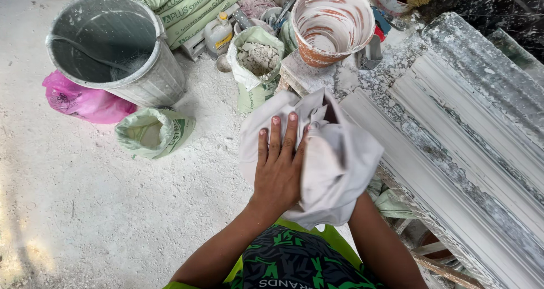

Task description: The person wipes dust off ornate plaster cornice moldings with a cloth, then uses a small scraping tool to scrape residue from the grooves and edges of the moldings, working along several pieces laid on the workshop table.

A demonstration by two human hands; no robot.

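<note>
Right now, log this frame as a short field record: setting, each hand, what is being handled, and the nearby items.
setting: dusty plaster workshop, white powder over the floor
left hand: flat, fingers spread, pressed on the white cloth
right hand: hidden inside the cloth, only the forearm shows
white cloth: bunched, held between both hands
beside the hands: long white moulding on the bench
floor items: grey bucket, pink bag, open green sack
further back: red-streaked pot, sack of white lumps
</note>
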